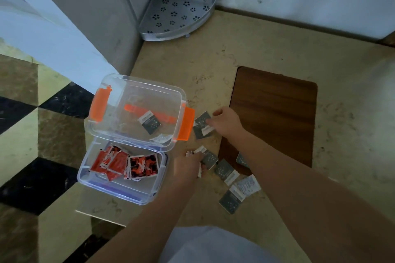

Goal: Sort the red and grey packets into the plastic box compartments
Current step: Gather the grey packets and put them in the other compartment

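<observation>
A clear plastic tray with orange latches [106,102] holds one grey packet [150,124] and overlaps the clear lower box [119,192], where several red packets [126,163] lie. More grey packets [226,172] are scattered on the floor to the right. My right hand [226,123] pinches grey packets [202,126] just beside the tray's right orange latch [187,124]. Fingers of my left hand [188,166] close on a grey packet [208,158] lying on the floor next to the lower box.
A brown wooden board [275,113] lies on the beige floor under my right forearm. A white perforated corner shelf [177,13] stands against the far wall. A white door frame [42,34] runs along the left, above checkered tiles [32,134].
</observation>
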